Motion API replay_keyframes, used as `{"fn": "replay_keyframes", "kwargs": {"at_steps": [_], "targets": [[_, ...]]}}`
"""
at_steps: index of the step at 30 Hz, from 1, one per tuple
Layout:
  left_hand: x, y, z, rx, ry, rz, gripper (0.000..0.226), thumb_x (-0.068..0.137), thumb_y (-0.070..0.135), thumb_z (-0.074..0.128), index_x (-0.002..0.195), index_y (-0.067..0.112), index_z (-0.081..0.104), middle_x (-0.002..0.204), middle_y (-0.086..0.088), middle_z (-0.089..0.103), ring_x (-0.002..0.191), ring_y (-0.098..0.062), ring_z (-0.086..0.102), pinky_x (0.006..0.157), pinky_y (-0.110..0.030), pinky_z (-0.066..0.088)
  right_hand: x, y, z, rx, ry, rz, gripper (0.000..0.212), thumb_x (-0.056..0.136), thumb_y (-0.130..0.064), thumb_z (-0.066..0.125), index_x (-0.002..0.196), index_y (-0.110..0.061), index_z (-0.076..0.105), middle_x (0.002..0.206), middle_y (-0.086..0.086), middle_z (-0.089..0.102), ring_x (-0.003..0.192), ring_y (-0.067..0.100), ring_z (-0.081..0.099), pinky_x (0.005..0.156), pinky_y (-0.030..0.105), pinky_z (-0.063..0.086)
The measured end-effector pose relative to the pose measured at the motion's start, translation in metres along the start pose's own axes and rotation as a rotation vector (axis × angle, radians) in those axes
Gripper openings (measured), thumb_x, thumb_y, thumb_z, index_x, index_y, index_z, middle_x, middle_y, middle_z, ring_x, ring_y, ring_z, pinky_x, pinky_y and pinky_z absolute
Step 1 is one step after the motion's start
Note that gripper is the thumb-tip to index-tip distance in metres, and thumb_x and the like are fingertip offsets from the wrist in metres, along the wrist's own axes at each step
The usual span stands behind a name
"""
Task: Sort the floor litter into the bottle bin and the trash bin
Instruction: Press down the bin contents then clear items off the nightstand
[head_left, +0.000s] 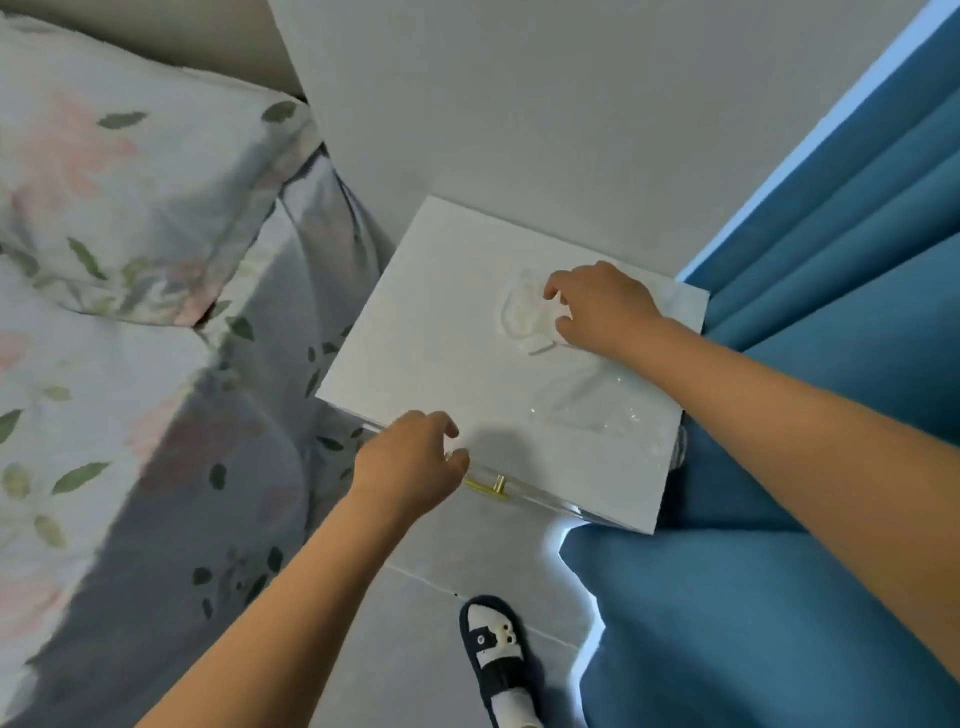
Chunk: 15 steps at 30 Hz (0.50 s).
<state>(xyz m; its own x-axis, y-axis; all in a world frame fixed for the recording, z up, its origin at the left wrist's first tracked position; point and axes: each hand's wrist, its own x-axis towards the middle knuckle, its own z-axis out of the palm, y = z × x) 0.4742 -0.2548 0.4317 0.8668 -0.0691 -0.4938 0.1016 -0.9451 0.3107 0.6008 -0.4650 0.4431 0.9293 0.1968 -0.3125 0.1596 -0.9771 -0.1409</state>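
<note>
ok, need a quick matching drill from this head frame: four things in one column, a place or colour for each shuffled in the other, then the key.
Things
1. crumpled tissue
2. clear plastic wrapper
3. curtain
4. slipper

Place or colour
A. blue, at the right side of the nightstand
B. black and white, on the floor tiles
C. on the nightstand top, at the fingers of the right hand
D. on the nightstand top, nearer its front right corner

Pairs: 1-C, 2-D, 3-A, 4-B
</note>
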Motion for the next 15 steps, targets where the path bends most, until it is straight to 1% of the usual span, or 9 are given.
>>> {"fn": "replay_keyframes", "kwargs": {"at_steps": [2, 4, 6, 8, 10, 12, 15], "targets": [[0.020, 0.027, 0.004, 0.008, -0.008, 0.052, 0.029, 0.091, 0.038, 0.051, 0.118, 0.032, 0.061, 0.118, 0.003, 0.058, 0.106, -0.019, 0.057, 0.078, -0.029, 0.043, 0.006, 0.041, 0.009, 0.010, -0.017, 0.078, 0.043, 0.088, -0.028, 0.059, 0.129, -0.023, 0.050, 0.126, 0.006, 0.054, 0.123, 0.028, 0.041, 0.085, 0.038, 0.044], [0.035, 0.049, 0.010, 0.000, -0.007, 0.074, 0.025, 0.091, 0.035, 0.051, 0.113, 0.034, 0.064, 0.116, 0.004, 0.058, 0.105, -0.019, 0.057, 0.077, -0.028, 0.040, 0.011, 0.066, 0.019, 0.025, -0.061, 0.136, 0.056, 0.085, -0.041, 0.063, 0.135, -0.022, 0.045, 0.130, 0.005, 0.050, 0.127, 0.029, 0.034, 0.089, 0.041, 0.044], [0.044, 0.067, 0.018, -0.014, -0.008, 0.084, 0.024, 0.091, 0.035, 0.052, 0.111, 0.034, 0.065, 0.115, 0.003, 0.059, 0.104, -0.019, 0.057, 0.076, -0.028, 0.041, 0.016, 0.078, 0.029, 0.023, -0.108, 0.176, 0.070, 0.081, -0.051, 0.064, 0.140, -0.023, 0.038, 0.136, 0.004, 0.045, 0.130, 0.031, 0.029, 0.093, 0.044, 0.042], [0.049, 0.079, 0.025, -0.023, -0.024, 0.086, 0.024, 0.091, 0.035, 0.051, 0.111, 0.034, 0.065, 0.116, 0.003, 0.060, 0.105, -0.019, 0.058, 0.078, -0.029, 0.042, 0.023, 0.082, 0.038, 0.038, -0.125, 0.188, 0.076, 0.078, -0.057, 0.063, 0.142, -0.030, 0.034, 0.141, 0.005, 0.038, 0.132, 0.033, 0.026, 0.097, 0.046, 0.038], [0.052, 0.085, 0.030, -0.030, -0.050, 0.078, 0.027, 0.092, 0.035, 0.051, 0.116, 0.033, 0.063, 0.118, 0.003, 0.059, 0.107, -0.019, 0.057, 0.082, -0.030, 0.044, 0.030, 0.080, 0.046, 0.030, -0.129, 0.176, 0.075, 0.075, -0.062, 0.063, 0.140, -0.036, 0.036, 0.141, 0.007, 0.033, 0.131, 0.033, 0.025, 0.099, 0.047, 0.034], [0.054, 0.086, 0.030, -0.031, -0.057, 0.068, 0.030, 0.092, 0.034, 0.051, 0.121, 0.032, 0.059, 0.119, 0.003, 0.058, 0.108, -0.019, 0.057, 0.082, -0.030, 0.043, 0.039, 0.075, 0.054, -0.022, -0.104, 0.157, 0.068, 0.075, -0.062, 0.063, 0.135, -0.038, 0.043, 0.137, 0.008, 0.034, 0.127, 0.032, 0.028, 0.099, 0.044, 0.032], [0.059, 0.081, 0.028, -0.041, -0.036, 0.042, 0.032, 0.092, 0.033, 0.050, 0.123, 0.029, 0.058, 0.119, 0.003, 0.059, 0.107, -0.019, 0.057, 0.078, -0.028, 0.041, 0.048, 0.067, 0.068, -0.118, -0.009, 0.140, 0.045, 0.081, -0.050, 0.063, 0.121, -0.031, 0.056, 0.127, 0.008, 0.042, 0.119, 0.031, 0.034, 0.094, 0.040, 0.032]]}}
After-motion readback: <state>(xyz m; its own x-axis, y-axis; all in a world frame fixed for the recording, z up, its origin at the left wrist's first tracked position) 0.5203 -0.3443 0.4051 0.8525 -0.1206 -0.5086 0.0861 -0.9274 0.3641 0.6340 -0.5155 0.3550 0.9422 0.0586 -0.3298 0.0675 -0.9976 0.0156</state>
